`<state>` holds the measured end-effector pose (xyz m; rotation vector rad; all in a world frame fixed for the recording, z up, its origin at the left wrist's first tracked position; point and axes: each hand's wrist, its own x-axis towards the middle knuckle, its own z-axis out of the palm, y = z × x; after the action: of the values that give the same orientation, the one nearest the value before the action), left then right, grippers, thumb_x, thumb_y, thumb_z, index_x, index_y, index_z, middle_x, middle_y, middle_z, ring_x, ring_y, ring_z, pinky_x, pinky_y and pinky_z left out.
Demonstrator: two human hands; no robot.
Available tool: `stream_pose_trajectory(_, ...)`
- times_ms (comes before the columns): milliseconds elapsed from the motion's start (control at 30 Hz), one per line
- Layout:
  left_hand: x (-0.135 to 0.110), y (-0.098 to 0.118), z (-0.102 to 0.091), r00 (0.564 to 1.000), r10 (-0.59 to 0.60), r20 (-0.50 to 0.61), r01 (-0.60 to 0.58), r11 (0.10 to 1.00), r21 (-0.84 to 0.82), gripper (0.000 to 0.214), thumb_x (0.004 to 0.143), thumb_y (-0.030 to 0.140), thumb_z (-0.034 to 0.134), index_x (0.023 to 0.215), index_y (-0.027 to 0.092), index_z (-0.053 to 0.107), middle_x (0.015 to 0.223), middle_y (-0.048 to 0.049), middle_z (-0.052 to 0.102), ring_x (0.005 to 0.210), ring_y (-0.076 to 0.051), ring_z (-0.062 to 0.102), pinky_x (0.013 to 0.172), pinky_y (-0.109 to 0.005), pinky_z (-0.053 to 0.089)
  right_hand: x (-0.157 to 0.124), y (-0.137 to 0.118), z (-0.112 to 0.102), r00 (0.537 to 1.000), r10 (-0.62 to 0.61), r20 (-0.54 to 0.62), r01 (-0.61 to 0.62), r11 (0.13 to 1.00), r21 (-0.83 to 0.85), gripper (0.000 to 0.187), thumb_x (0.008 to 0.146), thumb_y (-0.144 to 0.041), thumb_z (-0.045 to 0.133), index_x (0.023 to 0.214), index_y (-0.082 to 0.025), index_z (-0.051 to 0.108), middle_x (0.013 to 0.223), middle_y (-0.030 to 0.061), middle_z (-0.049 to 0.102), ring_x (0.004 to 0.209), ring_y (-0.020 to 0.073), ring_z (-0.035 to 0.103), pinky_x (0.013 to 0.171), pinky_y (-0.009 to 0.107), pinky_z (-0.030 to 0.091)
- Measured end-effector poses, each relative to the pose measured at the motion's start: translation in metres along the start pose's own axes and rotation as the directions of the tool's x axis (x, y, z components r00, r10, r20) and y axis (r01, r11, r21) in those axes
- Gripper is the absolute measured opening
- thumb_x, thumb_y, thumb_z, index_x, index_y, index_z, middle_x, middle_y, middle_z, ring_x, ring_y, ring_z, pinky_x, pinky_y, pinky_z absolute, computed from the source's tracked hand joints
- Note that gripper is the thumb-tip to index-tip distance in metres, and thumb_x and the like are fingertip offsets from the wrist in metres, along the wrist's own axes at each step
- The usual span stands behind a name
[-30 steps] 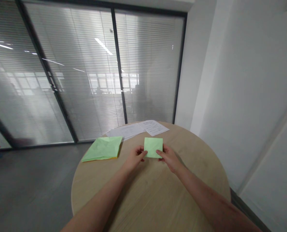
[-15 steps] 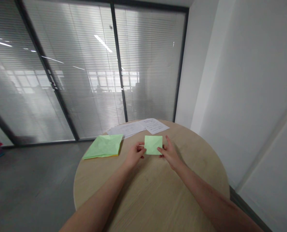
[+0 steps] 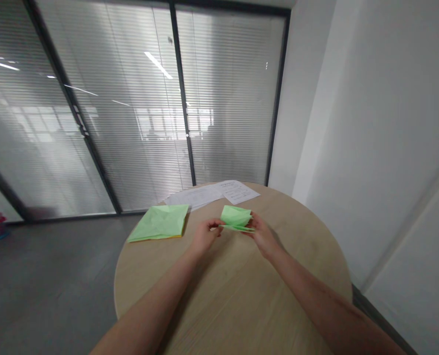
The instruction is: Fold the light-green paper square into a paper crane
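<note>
A small folded light-green paper [image 3: 236, 218] is held a little above the round wooden table [image 3: 234, 296], its layers spreading apart. My left hand [image 3: 204, 235] pinches its near left corner. My right hand [image 3: 262, 234] grips its right edge, fingers closed on the paper. Both forearms reach in from the bottom of the head view.
A stack of light-green sheets [image 3: 159, 223] with a yellow edge lies at the table's left rim. White printed papers [image 3: 212, 194] lie at the far edge. Glass partitions with blinds [image 3: 130, 113] stand behind; a white wall [image 3: 382, 123] is on the right.
The green paper lay as a flat square under both hands; now it is lifted and its folded layers are opening. My right fingers closed onto its right edge.
</note>
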<state>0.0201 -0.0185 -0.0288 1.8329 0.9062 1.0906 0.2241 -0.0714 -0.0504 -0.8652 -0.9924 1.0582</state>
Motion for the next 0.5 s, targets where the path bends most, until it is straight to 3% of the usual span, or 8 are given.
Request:
stream_pose_trajectory(300,-0.002,0.001,0.000,0.998,-0.065,-0.004,0.064,0.993,-0.096,0.025,0.071,0.034,0.072,0.088,0.015,0.073,0.084,-0.0056,0.072,0.071,-0.017,0.063,0.064,-0.029,0.053,0.001,0.000,-0.004,0.999,0.034,-0.007,-0.033,0.995,0.091,0.045,0.068,-0.024,0.066,0.113,-0.026,0.066,0.111,0.0052,0.071,0.101,0.0235,0.067,0.084,0.038,0.055)
stream_pose_trajectory(400,-0.003,0.005,0.000,0.996,-0.089,0.018,0.091,0.985,-0.150,0.036,0.072,0.042,0.074,0.096,0.015,0.074,0.098,-0.0094,0.074,0.085,-0.022,0.066,0.067,-0.030,0.055,0.004,0.005,-0.007,0.998,0.062,-0.019,-0.059,0.991,0.119,0.038,0.073,-0.031,0.068,0.110,-0.024,0.066,0.110,0.0068,0.071,0.094,0.0222,0.068,0.080,0.038,0.056)
stream_pose_trajectory(500,-0.006,0.008,0.001,0.992,-0.127,0.014,0.126,0.949,-0.288,0.053,0.082,0.058,0.061,0.107,0.013,0.073,0.115,-0.0155,0.072,0.105,-0.030,0.064,0.068,-0.033,0.056,0.006,0.008,-0.009,0.993,0.111,-0.035,-0.104,0.982,0.157,0.035,0.080,-0.043,0.066,0.110,-0.024,0.066,0.108,0.0082,0.072,0.090,0.0221,0.069,0.078,0.039,0.057)
